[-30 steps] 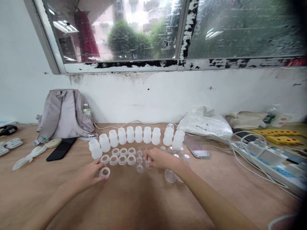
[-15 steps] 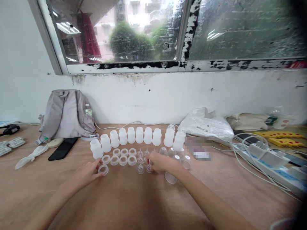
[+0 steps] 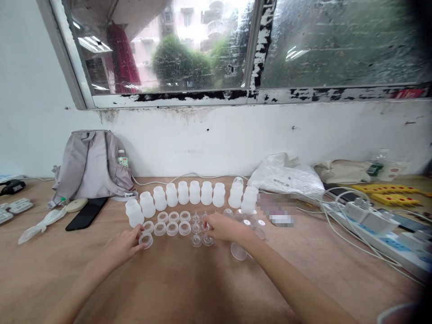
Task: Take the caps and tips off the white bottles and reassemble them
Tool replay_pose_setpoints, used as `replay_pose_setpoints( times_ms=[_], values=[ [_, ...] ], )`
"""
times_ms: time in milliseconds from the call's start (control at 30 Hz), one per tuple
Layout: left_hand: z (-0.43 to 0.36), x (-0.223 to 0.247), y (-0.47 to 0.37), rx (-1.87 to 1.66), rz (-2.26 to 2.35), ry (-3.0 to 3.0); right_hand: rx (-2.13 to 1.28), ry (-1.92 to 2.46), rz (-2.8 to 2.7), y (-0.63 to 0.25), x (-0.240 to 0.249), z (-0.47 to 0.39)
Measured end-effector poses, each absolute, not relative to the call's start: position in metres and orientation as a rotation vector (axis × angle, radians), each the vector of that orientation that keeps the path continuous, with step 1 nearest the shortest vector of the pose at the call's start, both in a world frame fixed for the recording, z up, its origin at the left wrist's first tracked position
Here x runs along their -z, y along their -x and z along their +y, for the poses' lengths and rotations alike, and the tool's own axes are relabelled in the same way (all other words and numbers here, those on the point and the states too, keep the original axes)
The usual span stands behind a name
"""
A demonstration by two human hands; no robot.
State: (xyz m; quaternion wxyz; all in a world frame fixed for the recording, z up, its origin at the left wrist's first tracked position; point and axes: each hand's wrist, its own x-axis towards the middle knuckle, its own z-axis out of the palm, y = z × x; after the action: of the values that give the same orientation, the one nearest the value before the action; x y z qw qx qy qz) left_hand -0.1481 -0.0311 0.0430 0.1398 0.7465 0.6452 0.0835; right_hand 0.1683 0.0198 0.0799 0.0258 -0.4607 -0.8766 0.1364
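Observation:
The thumb and fingers of my left hand (image 3: 130, 242) close on the edge of a translucent bottle collar ring (image 3: 146, 245) lying on the table. More collar rings (image 3: 172, 228) lie in rows to its right. My right hand (image 3: 219, 227) reaches in among several clear bottle nipples (image 3: 196, 240), its fingertips pinched at one of them and partly hiding it. White frosted baby bottles (image 3: 195, 192) stand in a curved row behind. Clear dome caps (image 3: 239, 251) lie to the right, partly covered by my right wrist.
A grey backpack (image 3: 89, 164), black phone (image 3: 87, 214) and plastic wrapper (image 3: 42, 226) are at the left. On the right lie a white plastic bag (image 3: 286, 177), a power strip (image 3: 378, 234) with loose cables and yellow strips (image 3: 394, 199). A wall with a window rises behind.
The right hand has shifted slightly left among the nipples, uncovering more of the front one. The left hand stays at the same ring. The whole view has moved a little.

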Motion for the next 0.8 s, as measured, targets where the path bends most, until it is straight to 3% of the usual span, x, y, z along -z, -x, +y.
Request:
replay_pose_setpoints(
  times_ms=[100, 200, 400, 567, 800],
  values=[
    [-0.031, -0.044, 0.151, -0.247, 1.880, -2.186, -0.361, 1.352, -2.388, -0.177, -0.096, 0.029],
    [-0.031, -0.049, 0.149, -0.328, 1.911, -2.227, -0.059, 1.373, -2.058, -0.190, -0.113, 0.043],
    [-0.033, -0.063, 0.128, -0.568, 1.835, -2.383, 0.540, 1.858, -1.780, -0.216, -0.117, 0.072],
    [-0.035, -0.068, 0.102, -0.674, 1.730, -2.442, 0.602, 1.964, -1.816, -0.228, -0.103, 0.082],
    [-0.046, -0.080, 0.047, -0.699, 1.480, -2.560, 0.441, 1.876, -1.787, -0.217, -0.116, 0.048]
  ],
)
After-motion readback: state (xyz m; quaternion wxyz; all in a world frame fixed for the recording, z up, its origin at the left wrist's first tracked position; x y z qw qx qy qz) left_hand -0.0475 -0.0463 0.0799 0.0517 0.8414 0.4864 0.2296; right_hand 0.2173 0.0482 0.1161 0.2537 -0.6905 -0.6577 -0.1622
